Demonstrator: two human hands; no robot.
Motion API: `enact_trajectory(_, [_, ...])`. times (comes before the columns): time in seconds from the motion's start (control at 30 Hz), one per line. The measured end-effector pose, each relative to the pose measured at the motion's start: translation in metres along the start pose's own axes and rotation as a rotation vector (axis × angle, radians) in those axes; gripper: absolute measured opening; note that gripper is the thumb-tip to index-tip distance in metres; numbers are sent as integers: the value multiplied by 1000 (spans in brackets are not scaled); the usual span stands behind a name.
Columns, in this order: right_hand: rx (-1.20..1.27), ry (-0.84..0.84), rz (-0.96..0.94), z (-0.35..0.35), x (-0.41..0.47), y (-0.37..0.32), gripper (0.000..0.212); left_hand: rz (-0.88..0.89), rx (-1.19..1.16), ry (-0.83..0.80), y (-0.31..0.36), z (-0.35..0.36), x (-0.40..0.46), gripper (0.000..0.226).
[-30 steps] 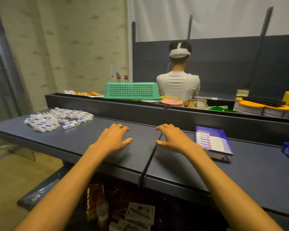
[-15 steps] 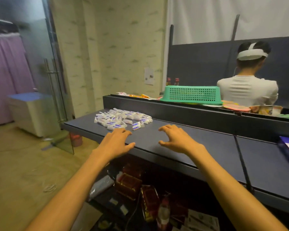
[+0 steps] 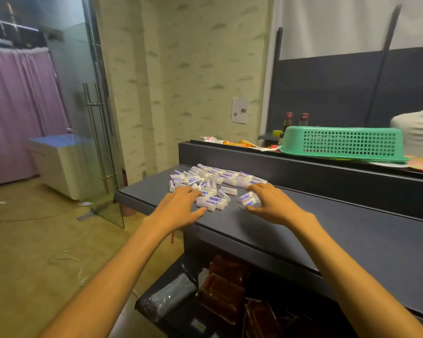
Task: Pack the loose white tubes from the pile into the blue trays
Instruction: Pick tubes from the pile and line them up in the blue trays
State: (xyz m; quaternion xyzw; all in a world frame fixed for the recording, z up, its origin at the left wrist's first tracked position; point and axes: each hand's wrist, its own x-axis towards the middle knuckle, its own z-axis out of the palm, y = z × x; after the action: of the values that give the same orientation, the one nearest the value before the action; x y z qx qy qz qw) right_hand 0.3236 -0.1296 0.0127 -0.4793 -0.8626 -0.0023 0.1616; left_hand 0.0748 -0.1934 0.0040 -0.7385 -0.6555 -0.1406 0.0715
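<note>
A pile of small white tubes with blue labels (image 3: 215,180) lies on the left end of the dark table (image 3: 327,230). My left hand (image 3: 178,207) reaches over the pile's near left side, fingers spread and lightly bent, fingertips at the nearest tubes. On the near right side of the pile my right hand (image 3: 270,203) hovers with fingers spread around two tubes (image 3: 248,199). Neither hand holds anything. No blue tray is in view.
A raised dark ledge (image 3: 303,164) runs behind the table with an upturned green basket (image 3: 342,143), two bottles and snack wrappers on it. A person in white sits at the far right. A glass door and the floor lie left; clutter fills the shelf under the table.
The view has swung left, so the blue tray has left the frame. Both hands have travelled left along the table and now reach the tube pile.
</note>
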Motion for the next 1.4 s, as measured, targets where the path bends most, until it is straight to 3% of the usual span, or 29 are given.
enact_trajectory(0.53, [-56,-33,203,39,135,-10,56,143,-47,-20,-107,26,154,55])
enact_trajectory(0.83, [-107,37,371,60,183,-31,52,333,-145,-51,-167,49,228,53])
enact_trajectory(1.13, [-120,50,501,58,191,-19,52,496,-237,-99,-146,72,288,53])
enact_trajectory(1.4, [-112,37,517,54,192,5,53,521,-282,-187,-117,93,316,36])
